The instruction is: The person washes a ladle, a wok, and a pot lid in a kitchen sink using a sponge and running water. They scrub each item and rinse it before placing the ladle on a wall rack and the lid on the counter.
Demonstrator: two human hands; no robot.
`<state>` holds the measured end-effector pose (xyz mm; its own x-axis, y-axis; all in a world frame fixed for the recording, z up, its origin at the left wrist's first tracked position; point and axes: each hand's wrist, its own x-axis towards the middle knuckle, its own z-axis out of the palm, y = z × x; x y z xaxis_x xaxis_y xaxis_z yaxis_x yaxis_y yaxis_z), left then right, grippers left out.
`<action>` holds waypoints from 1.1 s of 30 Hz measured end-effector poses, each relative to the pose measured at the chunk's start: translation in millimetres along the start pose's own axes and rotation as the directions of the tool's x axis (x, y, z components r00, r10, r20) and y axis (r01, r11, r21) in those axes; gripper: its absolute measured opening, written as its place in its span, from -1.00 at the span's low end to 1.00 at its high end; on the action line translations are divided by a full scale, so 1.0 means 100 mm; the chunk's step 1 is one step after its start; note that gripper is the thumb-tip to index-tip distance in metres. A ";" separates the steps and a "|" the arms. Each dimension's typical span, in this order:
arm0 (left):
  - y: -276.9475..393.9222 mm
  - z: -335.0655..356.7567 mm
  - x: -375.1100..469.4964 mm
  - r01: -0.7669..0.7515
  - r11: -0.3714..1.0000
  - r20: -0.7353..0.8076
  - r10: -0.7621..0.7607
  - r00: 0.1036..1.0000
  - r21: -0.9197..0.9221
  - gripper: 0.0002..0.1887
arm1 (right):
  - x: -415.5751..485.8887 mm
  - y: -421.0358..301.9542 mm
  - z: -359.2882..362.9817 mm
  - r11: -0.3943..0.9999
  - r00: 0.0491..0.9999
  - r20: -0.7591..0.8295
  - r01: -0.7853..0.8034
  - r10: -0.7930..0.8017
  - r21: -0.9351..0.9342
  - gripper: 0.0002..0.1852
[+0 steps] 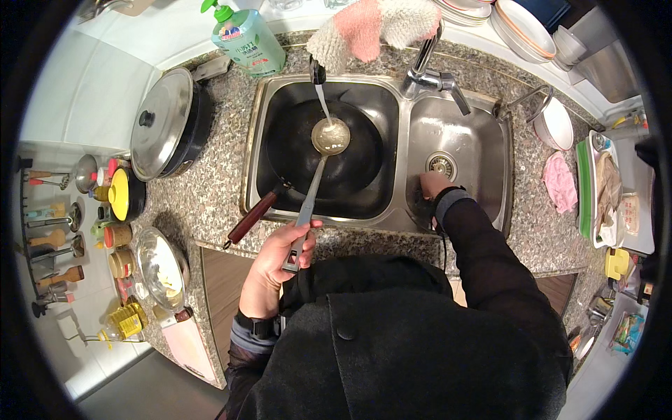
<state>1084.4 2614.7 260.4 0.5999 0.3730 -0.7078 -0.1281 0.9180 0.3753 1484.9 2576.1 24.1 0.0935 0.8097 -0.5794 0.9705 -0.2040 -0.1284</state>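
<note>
My left hand (289, 249) grips the handle of a metal ladle (331, 136). Its bowl is under the running water of the faucet spout (317, 73), above a dark wok (362, 168) lying in the left basin (387, 97). The wok's reddish-brown wooden handle (252, 219) sticks out over the sink's front left edge. In the right basin (485, 136), my right hand (437, 185) is lowered near the drain strainer (441, 165). Its fingers are partly hidden, and I cannot tell whether they hold anything.
A green-pump soap bottle (249, 42) and a lidded pot (164, 123) stand left of the sink. A fluffy cloth (362, 31) drapes by the faucet (428, 79). On the right are a white bowl (555, 124) and a pink cloth (559, 181). A glass bowl (157, 247) holds pale pieces.
</note>
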 end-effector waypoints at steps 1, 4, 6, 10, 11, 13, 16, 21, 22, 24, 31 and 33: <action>0.00 0.00 0.00 -0.010 1.000 -0.005 0.010 1.000 0.016 -0.69 | -0.01 0.02 -0.03 0.999 0.998 -0.017 0.054 -0.054 0.005 -0.73; -0.04 -0.01 -0.02 -0.015 0.997 -0.022 0.017 1.000 0.069 -0.69 | -0.04 0.18 -0.40 0.995 0.965 0.249 0.061 -0.078 0.077 -0.78; -0.05 -0.03 -0.04 -0.027 0.993 -0.027 0.030 0.999 0.117 -0.69 | 0.04 0.23 -0.85 0.968 0.933 0.359 -0.076 -0.015 0.237 -0.79; -0.09 -0.06 -0.07 -0.031 0.987 0.004 0.030 1.000 0.160 -0.68 | -0.22 0.02 -1.46 0.741 0.920 -0.276 0.388 -0.278 0.548 -0.74; -0.10 -0.06 -0.08 -0.025 0.987 0.000 0.026 1.000 0.161 -0.68 | -0.24 -0.15 -1.58 0.676 0.858 -0.399 0.505 -0.324 0.536 -0.70; -0.11 -0.04 -0.10 -0.027 0.982 0.000 0.028 1.000 0.187 -0.67 | -0.26 -0.58 -1.73 0.656 0.538 -0.727 0.737 -0.427 0.160 -0.70; -0.09 0.01 -0.15 -0.049 0.968 -0.001 0.051 0.999 0.246 -0.67 | -0.14 -1.27 -1.85 0.701 0.504 -0.684 0.713 -0.527 -0.016 -0.68; -0.04 0.10 -0.27 -0.062 0.934 -0.071 0.092 0.993 0.352 -0.66 | 0.04 -1.85 -1.93 0.621 0.482 -0.394 0.647 -0.783 -0.443 -0.47; -0.03 0.10 -0.29 -0.063 0.923 -0.094 0.107 0.990 0.380 -0.67 | 0.07 -1.90 -1.94 0.586 0.472 -0.348 0.630 -0.810 -0.509 -0.43; -0.02 0.09 -0.31 -0.073 0.896 -0.117 0.137 0.984 0.437 -0.68 | 0.12 -1.97 -1.95 0.478 0.407 -0.265 0.628 -0.874 -0.614 -0.44; -0.03 0.03 -0.32 -0.103 0.716 -0.149 0.281 0.948 0.691 -0.77 | 0.34 -2.14 -2.01 0.375 0.301 -0.252 0.486 -0.920 -0.789 -0.89; -0.02 0.02 -0.31 -0.092 0.642 -0.165 0.329 0.930 0.761 -0.79 | 0.40 -2.15 -2.04 0.438 0.404 -0.243 0.510 -0.882 -0.741 -0.88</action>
<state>1067.7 2600.7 282.9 0.3853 0.6713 -0.6332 0.4635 0.4526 0.7618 1325.6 2764.3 193.0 -0.7638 0.6411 0.0744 0.6372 0.7308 0.2447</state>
